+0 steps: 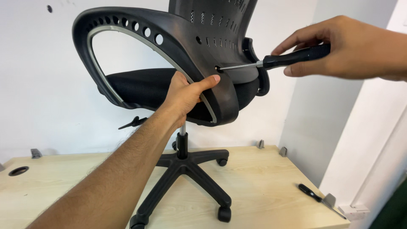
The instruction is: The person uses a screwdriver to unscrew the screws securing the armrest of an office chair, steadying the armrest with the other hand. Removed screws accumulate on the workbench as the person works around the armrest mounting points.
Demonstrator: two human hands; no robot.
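From my remote seat I see, at nine o'clock, a cable hole (18, 171) in the pale wooden bench (263, 182), on which a black office chair (186, 97) stands on its five-star caster base (186, 169). My left hand (184, 95) has its grip closed around the lower edge of the chair's looped black armrest (140, 29), steadying it near the frame's centre. Toward two o'clock, my right hand (347, 48) grips the black handle of a screwdriver (275, 60), its shaft tip seated in a screw hole (218, 68) on the armrest. I judge the fastening is mid-way: the tip is engaged, but whether the screw is seated I cannot tell. At five o'clock a second screwdriver (320, 200) lies on the bench edge.
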